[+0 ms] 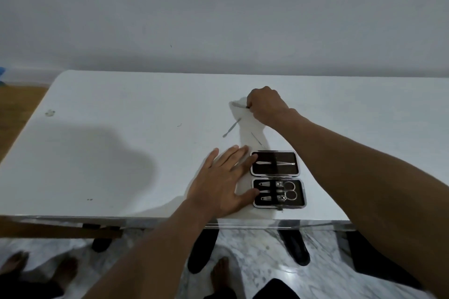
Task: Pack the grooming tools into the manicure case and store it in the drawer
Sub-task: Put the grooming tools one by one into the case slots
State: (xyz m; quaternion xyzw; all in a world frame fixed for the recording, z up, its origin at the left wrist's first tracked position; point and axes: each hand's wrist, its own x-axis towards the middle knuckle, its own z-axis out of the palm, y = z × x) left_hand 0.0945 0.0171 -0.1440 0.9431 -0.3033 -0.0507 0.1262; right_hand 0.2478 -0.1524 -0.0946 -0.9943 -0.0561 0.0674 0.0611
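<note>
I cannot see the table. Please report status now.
Right hand pinching a thin tool. Left hand flat beside open case. Two tools loose on table. Nothing blocking.
</note>
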